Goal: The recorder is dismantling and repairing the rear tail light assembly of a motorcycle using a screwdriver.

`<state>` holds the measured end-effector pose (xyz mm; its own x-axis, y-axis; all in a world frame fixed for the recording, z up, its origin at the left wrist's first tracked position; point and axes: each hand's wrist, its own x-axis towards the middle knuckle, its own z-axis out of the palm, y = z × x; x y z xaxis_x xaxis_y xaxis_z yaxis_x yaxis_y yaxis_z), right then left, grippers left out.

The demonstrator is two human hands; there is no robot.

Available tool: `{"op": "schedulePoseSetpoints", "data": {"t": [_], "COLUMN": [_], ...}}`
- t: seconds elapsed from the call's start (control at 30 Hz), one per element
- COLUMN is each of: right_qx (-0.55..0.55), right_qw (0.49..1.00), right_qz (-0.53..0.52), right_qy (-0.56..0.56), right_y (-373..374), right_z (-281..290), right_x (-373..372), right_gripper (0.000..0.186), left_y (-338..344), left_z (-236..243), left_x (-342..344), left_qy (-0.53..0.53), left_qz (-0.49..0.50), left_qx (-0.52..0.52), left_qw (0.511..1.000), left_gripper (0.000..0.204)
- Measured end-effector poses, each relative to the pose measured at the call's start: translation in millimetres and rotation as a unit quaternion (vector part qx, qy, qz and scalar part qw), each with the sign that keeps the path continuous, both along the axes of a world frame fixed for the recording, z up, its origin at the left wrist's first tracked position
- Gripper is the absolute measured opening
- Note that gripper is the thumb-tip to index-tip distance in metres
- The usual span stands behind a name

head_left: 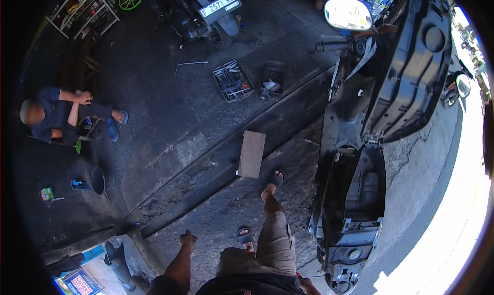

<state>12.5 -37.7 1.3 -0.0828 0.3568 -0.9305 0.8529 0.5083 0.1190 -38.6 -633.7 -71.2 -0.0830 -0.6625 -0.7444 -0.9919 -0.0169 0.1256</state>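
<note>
My left hand (188, 237) hangs over the rough floor to the left of my legs, its thumb apart from the loosely bent fingers, and nothing shows in it. At the lower edge, beside my waist, only a patch of skin of my right hand or arm (309, 285) comes into view; its fingers are hidden. To my right stands a dark scooter (329, 192) with its seat (411, 63) tipped up and its storage bin (363, 189) exposed. Neither hand visibly touches it. A flat brown board (251, 154) lies ahead of my sandalled feet.
Beyond a long raised floor edge (180, 184) sit a tray of hand tools (233, 81) and a dark container (272, 80). Another motorcycle (193, 20) stands at the back. A person (51, 112) sits at the left, near a dark round bucket (96, 179).
</note>
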Motion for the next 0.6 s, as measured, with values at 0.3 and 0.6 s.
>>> {"op": "schedulePoseSetpoints", "data": {"t": [0.3, 0.6], "right_qx": [-0.013, -0.01], "right_qw": [0.915, 0.904], "right_qz": [0.149, 0.129], "right_qy": [0.375, 0.408], "right_y": [-96.5, -295.5], "right_z": [-19.3, 30.7], "right_x": [-410.4, -724.6], "right_gripper": [0.042, 0.049], "left_y": [-22.6, -75.3], "left_z": [75.7, 124.0], "left_x": [-220.9, -588.2], "left_qy": [0.182, 0.305], "left_qz": [0.038, -0.163], "left_qx": [-0.064, 0.037], "left_qw": [0.98, 0.938], "left_gripper": [0.045, 0.041]}}
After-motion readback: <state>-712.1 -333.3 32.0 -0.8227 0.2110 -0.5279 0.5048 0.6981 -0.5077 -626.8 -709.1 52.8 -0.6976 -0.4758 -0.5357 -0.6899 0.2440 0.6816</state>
